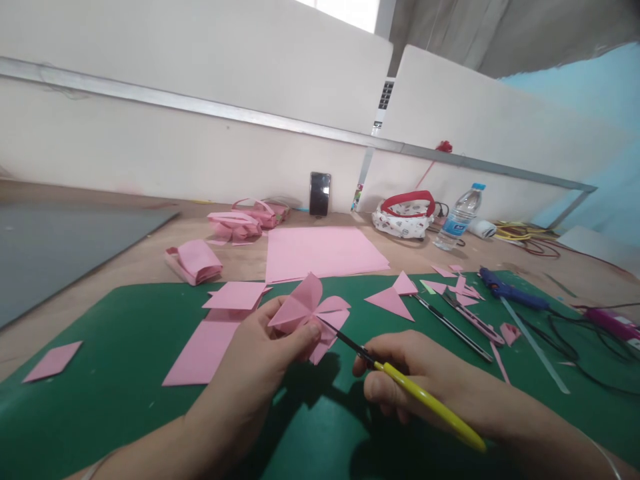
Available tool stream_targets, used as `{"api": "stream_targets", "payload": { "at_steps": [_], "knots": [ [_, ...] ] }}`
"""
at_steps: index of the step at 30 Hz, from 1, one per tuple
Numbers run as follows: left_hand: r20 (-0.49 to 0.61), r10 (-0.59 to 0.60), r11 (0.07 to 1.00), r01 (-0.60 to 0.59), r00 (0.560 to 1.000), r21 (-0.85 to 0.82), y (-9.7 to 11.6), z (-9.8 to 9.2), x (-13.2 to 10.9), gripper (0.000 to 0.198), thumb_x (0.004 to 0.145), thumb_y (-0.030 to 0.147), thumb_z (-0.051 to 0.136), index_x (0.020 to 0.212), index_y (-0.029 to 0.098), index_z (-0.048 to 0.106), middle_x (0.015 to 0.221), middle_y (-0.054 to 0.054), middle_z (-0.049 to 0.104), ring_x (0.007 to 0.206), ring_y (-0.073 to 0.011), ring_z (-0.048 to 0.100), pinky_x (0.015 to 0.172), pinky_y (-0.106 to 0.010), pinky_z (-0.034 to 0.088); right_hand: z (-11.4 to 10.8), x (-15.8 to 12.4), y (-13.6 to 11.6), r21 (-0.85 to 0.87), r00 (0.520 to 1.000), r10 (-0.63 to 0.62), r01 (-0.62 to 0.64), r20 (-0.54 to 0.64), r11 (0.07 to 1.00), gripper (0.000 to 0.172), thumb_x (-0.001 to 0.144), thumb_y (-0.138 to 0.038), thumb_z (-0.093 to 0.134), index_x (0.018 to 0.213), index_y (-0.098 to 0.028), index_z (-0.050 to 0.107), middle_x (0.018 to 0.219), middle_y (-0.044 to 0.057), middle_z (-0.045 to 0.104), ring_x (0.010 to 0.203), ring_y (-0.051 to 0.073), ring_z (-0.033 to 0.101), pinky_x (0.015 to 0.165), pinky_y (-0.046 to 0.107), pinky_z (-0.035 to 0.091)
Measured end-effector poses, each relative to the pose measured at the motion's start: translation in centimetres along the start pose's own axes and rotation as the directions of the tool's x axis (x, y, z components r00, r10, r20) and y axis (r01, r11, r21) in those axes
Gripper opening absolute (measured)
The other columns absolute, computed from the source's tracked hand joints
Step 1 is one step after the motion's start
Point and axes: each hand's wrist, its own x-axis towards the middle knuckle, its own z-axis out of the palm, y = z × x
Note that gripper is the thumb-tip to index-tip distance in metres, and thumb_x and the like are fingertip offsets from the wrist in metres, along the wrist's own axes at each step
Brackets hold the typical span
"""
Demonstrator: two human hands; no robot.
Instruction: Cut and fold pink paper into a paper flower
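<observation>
My left hand [275, 347] pinches a pink paper flower [305, 300] with rounded petals, held above the green mat [125, 413]. In my right hand [415, 373] is a pair of scissors [430, 403] with yellow handles and dark blades. The blade tips reach the flower near its middle, close to my left thumb. Whether the blades are parted is hard to make out. Behind my left wrist lie folded pink paper pieces [205, 350], partly hidden by the hand. A small pink paper square [53, 361] rests at the mat's left side.
Pink sheets [320, 252] lie behind the mat, beside folded pink paper boxes [195, 261]. To the right are paper scraps [390, 303], a pen [453, 328], a utility knife [473, 319] and a blue glue gun [513, 290] with cables. A water bottle [459, 217] and phone [320, 193] stand behind.
</observation>
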Motion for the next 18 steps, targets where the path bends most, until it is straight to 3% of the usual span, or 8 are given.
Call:
{"api": "stream_targets", "payload": {
  "at_steps": [15, 18],
  "knots": [
    [-0.006, 0.003, 1.0, -0.003, 1.0, 0.0, -0.17, 0.03, 0.16, 0.029, 0.068, 0.031, 0.077, 0.09, 0.02, 0.063, 0.077, -0.003, 0.071, 0.072, -0.018, 0.059, 0.064, -0.029, 0.045, 0.36, 0.13, 0.02, -0.046, 1.0, -0.005, 0.005, -0.009, 0.999, 0.029, 0.087, -0.044, 0.057, 0.085, -0.015, 0.058, 0.068, -0.002, 0.056, 0.055, 0.009, 0.048, 0.047, 0.017, 0.037],
    [-0.011, 0.01, 1.0, -0.01, 1.0, 0.007, -0.14, 0.0, 0.08, 0.035, 0.069, 0.03, 0.076, 0.1, 0.019, 0.063, 0.078, -0.003, 0.071, 0.07, -0.0175, 0.059, 0.063, -0.028, 0.044, 0.52, 0.17, 0.08, -0.094, 1.0, -0.005, 0.003, -0.018, 0.996, 0.029, 0.088, -0.043, 0.056, 0.078, -0.016, 0.056, 0.065, -0.003, 0.054, 0.055, 0.009, 0.047, 0.046, 0.017, 0.035]
  ]
}}
